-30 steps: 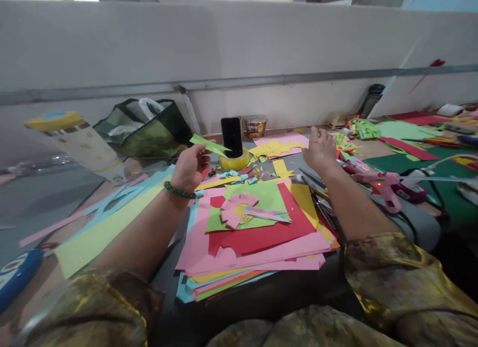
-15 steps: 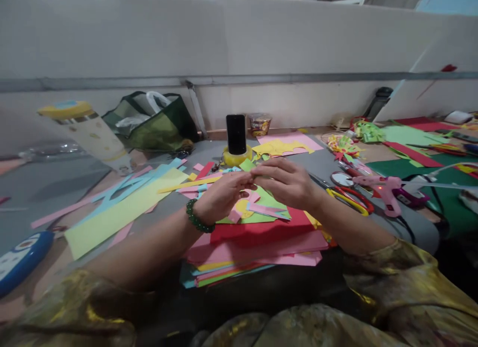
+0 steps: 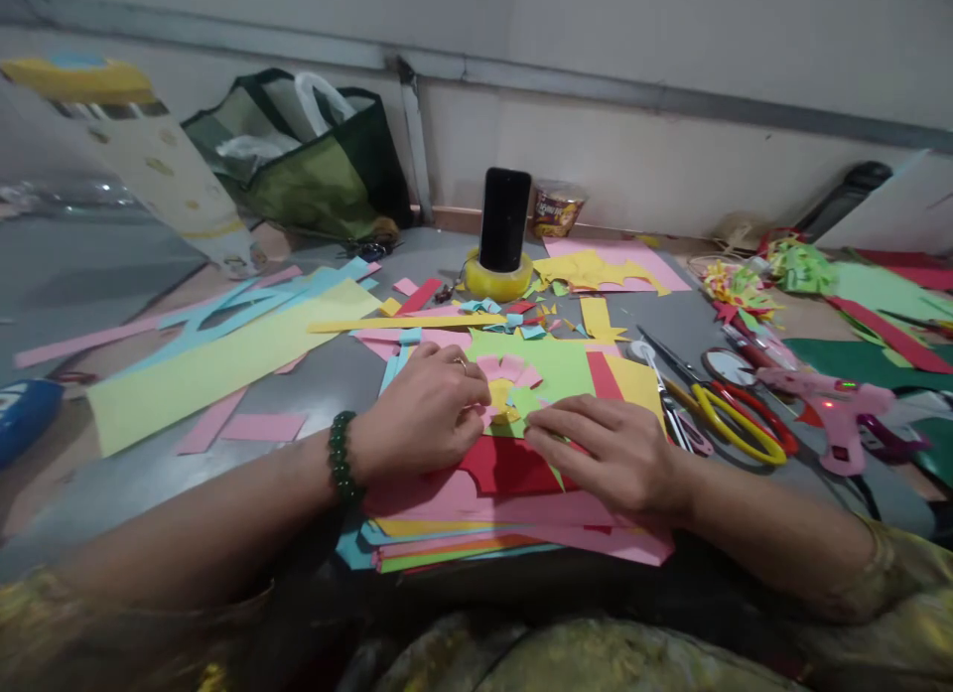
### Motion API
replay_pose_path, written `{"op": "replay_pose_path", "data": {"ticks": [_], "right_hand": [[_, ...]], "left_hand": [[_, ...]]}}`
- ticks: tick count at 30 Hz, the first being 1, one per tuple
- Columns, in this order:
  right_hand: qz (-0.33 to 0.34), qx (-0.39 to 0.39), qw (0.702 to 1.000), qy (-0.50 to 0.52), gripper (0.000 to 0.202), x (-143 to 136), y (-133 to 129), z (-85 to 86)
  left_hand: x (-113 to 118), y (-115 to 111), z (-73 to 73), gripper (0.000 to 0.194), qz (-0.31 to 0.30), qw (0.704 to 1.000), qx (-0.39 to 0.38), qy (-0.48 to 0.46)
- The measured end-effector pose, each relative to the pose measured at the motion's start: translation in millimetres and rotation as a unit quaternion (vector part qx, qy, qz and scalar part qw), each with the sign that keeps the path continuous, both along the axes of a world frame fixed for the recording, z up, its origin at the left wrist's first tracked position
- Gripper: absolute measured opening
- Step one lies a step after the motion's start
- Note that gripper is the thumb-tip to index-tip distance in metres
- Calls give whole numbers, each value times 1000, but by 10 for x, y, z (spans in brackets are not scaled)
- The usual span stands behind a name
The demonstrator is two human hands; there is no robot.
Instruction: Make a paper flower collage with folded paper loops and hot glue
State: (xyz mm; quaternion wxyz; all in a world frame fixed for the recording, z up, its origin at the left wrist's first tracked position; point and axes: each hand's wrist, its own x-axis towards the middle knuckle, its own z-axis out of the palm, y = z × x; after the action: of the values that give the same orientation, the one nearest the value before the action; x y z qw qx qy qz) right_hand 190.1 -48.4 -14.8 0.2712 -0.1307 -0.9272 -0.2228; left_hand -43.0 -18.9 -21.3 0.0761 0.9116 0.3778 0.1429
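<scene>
A pink paper ring with a yellow middle (image 3: 502,389) lies on a light green sheet (image 3: 555,356) atop the paper stack. My left hand (image 3: 421,409) is at its left side, fingers curled in and closed at the ring's edge; what they pinch is hidden. My right hand (image 3: 607,449) lies nearly flat with fingers stretched out, fingertips at a small green paper piece (image 3: 530,406) just right of the ring. Under both hands are a red sheet (image 3: 506,466) and a thick pile of coloured paper (image 3: 476,513). The right thumb is hidden.
Scissors (image 3: 734,414) and a pink glue gun (image 3: 838,404) lie to the right. Paper scraps (image 3: 532,320) are scattered beyond the stack. A phone (image 3: 504,220) stands in a yellow tape roll (image 3: 498,278). Paper strips (image 3: 238,354), a green bag (image 3: 305,176) and a tumbler (image 3: 160,166) are left.
My hands, held together above the stack before, have come apart and down onto the paper. The pink and yellow ring now shows between them. The view has tilted down and turned.
</scene>
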Motion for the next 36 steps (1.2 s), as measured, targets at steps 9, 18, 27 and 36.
{"op": "replay_pose_path", "data": {"ticks": [9,18,27,36], "right_hand": [[22,-26,999,-23,27,-42,16,-164],[29,-101,994,29,24,47,-12,-115],[-3,-123,992,18,17,9,25,-212],[-16,-141,990,-3,17,-33,34,-225]], "left_hand": [[5,-22,-92,21,-23,998,42,33],[15,-30,-102,20,-27,999,25,28],[13,-45,-108,20,-25,999,23,23],[1,-49,-116,18,-27,999,22,7]]}}
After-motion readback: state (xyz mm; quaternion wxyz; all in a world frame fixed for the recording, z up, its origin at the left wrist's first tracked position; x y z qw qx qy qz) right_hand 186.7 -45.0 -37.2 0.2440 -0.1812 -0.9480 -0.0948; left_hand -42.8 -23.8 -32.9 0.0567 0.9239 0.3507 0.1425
